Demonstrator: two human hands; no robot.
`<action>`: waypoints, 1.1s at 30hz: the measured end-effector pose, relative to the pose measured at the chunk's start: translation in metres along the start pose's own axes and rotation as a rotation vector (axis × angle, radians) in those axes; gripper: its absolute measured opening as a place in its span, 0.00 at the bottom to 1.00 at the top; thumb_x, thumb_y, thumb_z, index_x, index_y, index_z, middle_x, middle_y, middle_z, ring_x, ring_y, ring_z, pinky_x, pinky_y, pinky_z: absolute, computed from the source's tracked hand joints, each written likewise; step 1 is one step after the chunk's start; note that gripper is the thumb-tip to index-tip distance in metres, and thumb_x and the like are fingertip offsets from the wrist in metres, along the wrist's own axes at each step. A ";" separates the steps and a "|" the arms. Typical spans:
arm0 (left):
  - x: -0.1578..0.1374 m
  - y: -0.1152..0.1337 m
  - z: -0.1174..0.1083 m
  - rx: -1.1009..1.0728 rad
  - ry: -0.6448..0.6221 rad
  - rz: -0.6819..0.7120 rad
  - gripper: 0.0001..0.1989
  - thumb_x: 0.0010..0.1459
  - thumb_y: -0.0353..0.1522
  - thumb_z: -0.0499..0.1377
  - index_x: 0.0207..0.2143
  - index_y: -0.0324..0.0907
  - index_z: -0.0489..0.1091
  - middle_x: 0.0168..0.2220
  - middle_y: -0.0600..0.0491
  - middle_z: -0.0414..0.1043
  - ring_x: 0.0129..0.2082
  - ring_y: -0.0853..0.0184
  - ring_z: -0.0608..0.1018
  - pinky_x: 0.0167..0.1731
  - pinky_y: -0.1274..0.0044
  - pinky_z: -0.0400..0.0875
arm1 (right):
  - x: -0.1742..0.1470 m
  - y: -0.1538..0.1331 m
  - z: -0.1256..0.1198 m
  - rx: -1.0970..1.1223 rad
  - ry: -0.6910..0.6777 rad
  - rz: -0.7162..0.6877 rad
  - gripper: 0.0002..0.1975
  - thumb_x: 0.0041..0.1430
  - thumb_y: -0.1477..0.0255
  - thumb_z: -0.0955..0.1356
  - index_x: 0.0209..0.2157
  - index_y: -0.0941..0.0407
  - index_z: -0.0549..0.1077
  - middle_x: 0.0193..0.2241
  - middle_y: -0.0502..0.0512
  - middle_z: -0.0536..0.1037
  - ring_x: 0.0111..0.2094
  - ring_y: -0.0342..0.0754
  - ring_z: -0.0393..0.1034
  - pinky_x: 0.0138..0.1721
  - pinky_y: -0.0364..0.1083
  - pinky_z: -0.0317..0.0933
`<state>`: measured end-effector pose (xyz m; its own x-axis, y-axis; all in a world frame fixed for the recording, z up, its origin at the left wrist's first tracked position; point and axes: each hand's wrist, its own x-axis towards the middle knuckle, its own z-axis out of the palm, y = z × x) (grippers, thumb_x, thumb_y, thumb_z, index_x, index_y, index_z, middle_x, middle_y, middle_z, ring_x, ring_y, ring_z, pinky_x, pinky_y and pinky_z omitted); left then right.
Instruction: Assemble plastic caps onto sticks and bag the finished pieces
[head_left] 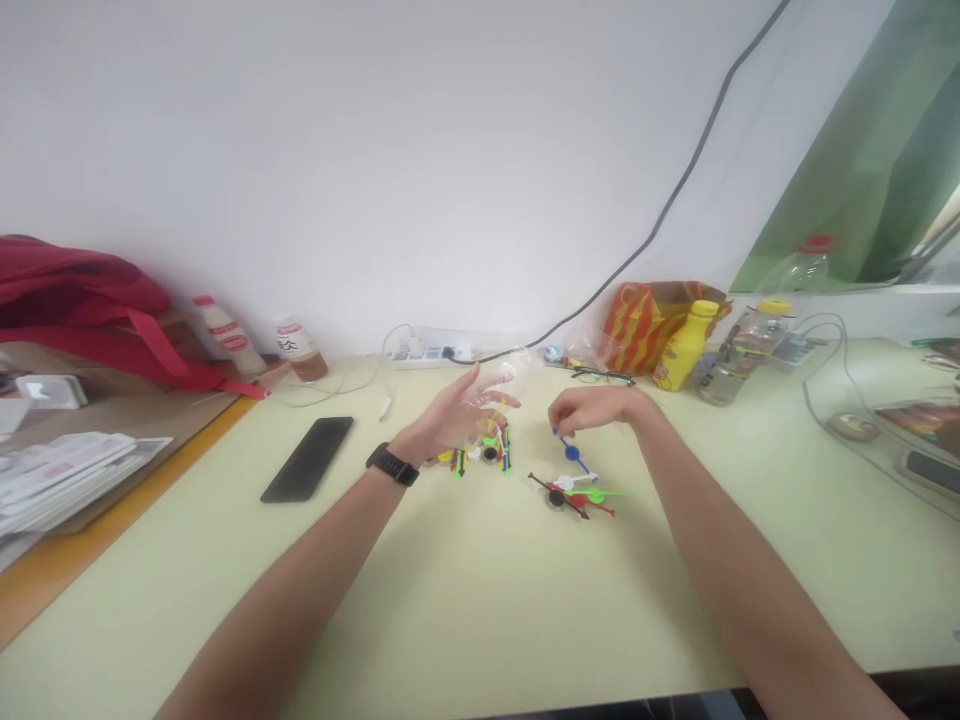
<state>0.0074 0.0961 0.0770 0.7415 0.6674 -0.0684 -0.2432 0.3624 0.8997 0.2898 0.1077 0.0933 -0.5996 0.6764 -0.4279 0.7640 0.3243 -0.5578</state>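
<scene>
1. The blue pointer (pixel 574 453), a thin plastic hand with a round disc partway along it, hangs from the right hand (pixel 592 408), whose fingertips are pinched shut on its upper end just above the pale green table (pixel 465 600).
2. The left hand (pixel 459 415) is spread wide, palm turned inward; a clear plastic bag (pixel 501 385) sits against its fingers, though the blur hides whether they actually grip it.
3. Beneath the left hand lies a loose bundle of coloured pointers (pixel 484 452); just below the right hand a second cluster (pixel 577 493) of red, green, white and black ones lies fanned out.
4. A black phone (pixel 307 458) lies well to the left; a yellow bottle (pixel 682 347), glasses (pixel 602 376) and a power strip (pixel 431 350) stand near the wall.
5. The blue pointer's long axis slopes down and to the right, its lower tip near the second cluster.
</scene>
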 end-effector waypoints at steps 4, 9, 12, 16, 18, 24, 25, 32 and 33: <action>0.001 -0.002 -0.004 0.009 -0.019 0.002 0.30 0.66 0.53 0.52 0.60 0.42 0.67 0.52 0.41 0.73 0.37 0.63 0.77 0.39 0.72 0.68 | -0.017 0.008 -0.012 0.055 0.325 -0.026 0.06 0.53 0.68 0.65 0.28 0.56 0.73 0.30 0.52 0.77 0.36 0.49 0.70 0.36 0.44 0.59; 0.000 -0.006 -0.006 0.051 -0.096 0.020 0.26 0.66 0.46 0.57 0.63 0.46 0.65 0.53 0.41 0.71 0.39 0.61 0.76 0.40 0.70 0.67 | -0.028 0.013 -0.019 0.320 0.828 -0.077 0.06 0.54 0.67 0.64 0.28 0.54 0.68 0.25 0.50 0.69 0.30 0.47 0.65 0.31 0.44 0.56; -0.003 -0.007 -0.002 0.081 -0.167 0.021 0.27 0.64 0.39 0.61 0.64 0.47 0.63 0.54 0.41 0.70 0.41 0.61 0.75 0.40 0.71 0.66 | -0.030 0.008 -0.023 0.513 1.067 -0.166 0.07 0.54 0.65 0.65 0.27 0.53 0.65 0.23 0.49 0.66 0.25 0.46 0.61 0.27 0.45 0.54; -0.006 -0.006 0.006 0.080 -0.193 0.020 0.28 0.63 0.36 0.61 0.64 0.45 0.63 0.54 0.40 0.70 0.41 0.61 0.74 0.40 0.71 0.64 | -0.032 -0.009 -0.024 0.618 1.181 -0.328 0.09 0.54 0.64 0.68 0.27 0.52 0.65 0.22 0.49 0.65 0.23 0.44 0.56 0.26 0.45 0.52; -0.006 -0.006 0.008 0.069 -0.205 0.026 0.29 0.63 0.37 0.61 0.65 0.45 0.62 0.54 0.39 0.70 0.41 0.60 0.74 0.40 0.70 0.64 | -0.034 -0.021 -0.023 0.618 1.173 -0.358 0.09 0.53 0.64 0.70 0.27 0.53 0.68 0.21 0.49 0.64 0.23 0.44 0.56 0.25 0.45 0.51; -0.002 -0.008 0.010 0.016 -0.193 0.047 0.27 0.63 0.37 0.60 0.64 0.44 0.64 0.54 0.39 0.70 0.39 0.60 0.74 0.42 0.69 0.64 | -0.026 -0.051 -0.010 0.446 1.071 -0.255 0.11 0.54 0.63 0.69 0.28 0.56 0.78 0.24 0.52 0.73 0.30 0.48 0.65 0.31 0.46 0.57; -0.001 -0.008 0.011 0.010 -0.194 0.052 0.26 0.63 0.37 0.60 0.63 0.44 0.64 0.54 0.39 0.70 0.39 0.61 0.75 0.42 0.69 0.64 | -0.023 -0.054 -0.007 0.422 1.052 -0.257 0.11 0.54 0.63 0.69 0.28 0.56 0.79 0.26 0.53 0.75 0.32 0.49 0.66 0.33 0.46 0.58; -0.002 -0.008 0.013 0.032 -0.189 0.066 0.27 0.63 0.36 0.60 0.64 0.45 0.64 0.54 0.40 0.70 0.38 0.61 0.74 0.40 0.70 0.64 | -0.009 -0.060 0.002 0.353 0.874 -0.287 0.10 0.55 0.63 0.70 0.28 0.54 0.81 0.37 0.54 0.76 0.37 0.49 0.68 0.39 0.46 0.61; -0.002 -0.008 0.013 0.036 -0.179 0.071 0.27 0.63 0.36 0.60 0.64 0.45 0.63 0.54 0.40 0.70 0.39 0.61 0.75 0.41 0.70 0.64 | -0.008 -0.060 0.003 0.348 0.854 -0.279 0.10 0.56 0.63 0.70 0.29 0.53 0.82 0.38 0.54 0.76 0.38 0.49 0.68 0.40 0.46 0.61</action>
<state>0.0157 0.0836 0.0757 0.8237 0.5627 0.0704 -0.2787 0.2935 0.9144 0.2480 0.0806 0.1285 -0.2681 0.9023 0.3376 0.4241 0.4252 -0.7996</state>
